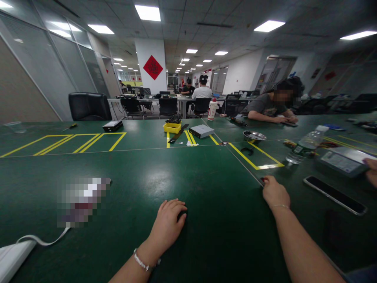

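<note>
My left hand rests palm down on the green table, its fingers slightly bent, its thumb apart and nothing visible in it. Farther right, my right hand is closed at the seam of the tabletop. A small dark object shows at its fingertips, too little of it to name. Right of that hand lies a phone with a dark screen. Beyond the same hand is a yellow tape outline, with a small black curved piece inside it.
A clear plastic bottle stands beside a grey box, with another person's hand near it. Farther back are a metal bowl, a silver drive-like box and a yellow tray. A blurred-out object with a white strap lies left.
</note>
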Available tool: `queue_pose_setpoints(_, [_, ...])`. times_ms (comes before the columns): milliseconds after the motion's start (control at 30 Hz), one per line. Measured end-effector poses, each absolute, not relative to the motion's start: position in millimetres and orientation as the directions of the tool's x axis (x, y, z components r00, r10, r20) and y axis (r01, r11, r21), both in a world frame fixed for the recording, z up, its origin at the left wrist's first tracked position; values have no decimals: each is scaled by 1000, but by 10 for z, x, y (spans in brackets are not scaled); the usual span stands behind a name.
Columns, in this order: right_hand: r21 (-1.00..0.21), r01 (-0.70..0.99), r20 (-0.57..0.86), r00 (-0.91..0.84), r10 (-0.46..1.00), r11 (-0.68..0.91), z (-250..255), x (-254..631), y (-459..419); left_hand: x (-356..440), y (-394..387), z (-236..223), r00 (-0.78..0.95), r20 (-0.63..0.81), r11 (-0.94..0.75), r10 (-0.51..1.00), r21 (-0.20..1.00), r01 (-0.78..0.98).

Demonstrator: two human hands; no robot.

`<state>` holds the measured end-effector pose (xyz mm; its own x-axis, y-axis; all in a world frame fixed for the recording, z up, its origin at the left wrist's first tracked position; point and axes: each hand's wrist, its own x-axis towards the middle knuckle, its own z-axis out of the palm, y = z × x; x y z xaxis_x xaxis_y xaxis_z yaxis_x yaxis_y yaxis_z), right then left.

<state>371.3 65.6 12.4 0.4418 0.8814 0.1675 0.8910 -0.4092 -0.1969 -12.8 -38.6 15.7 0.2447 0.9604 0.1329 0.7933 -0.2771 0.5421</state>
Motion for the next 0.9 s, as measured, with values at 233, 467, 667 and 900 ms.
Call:
queue_pose_setpoints(233, [-345,832,143,504,852,-434,-1,3842,689,-146,-378,137,249,138,-284,958,546,788])
queue_pose_setpoints(467, [-307,904,288,386,876,-298,38,3815,680,-153,-380,142,251,143,-288,957,550,784])
queue_pose_setpoints(667, [-255,960,414,-4,910,120,308,3023,499,-113,-372,152,198,169,-260,966,616,743])
queue_pose_setpoints(900, [-173,597,289,-730,620,783,239,1805,17,-43,-398,142,235,151,-263,960,770,581])
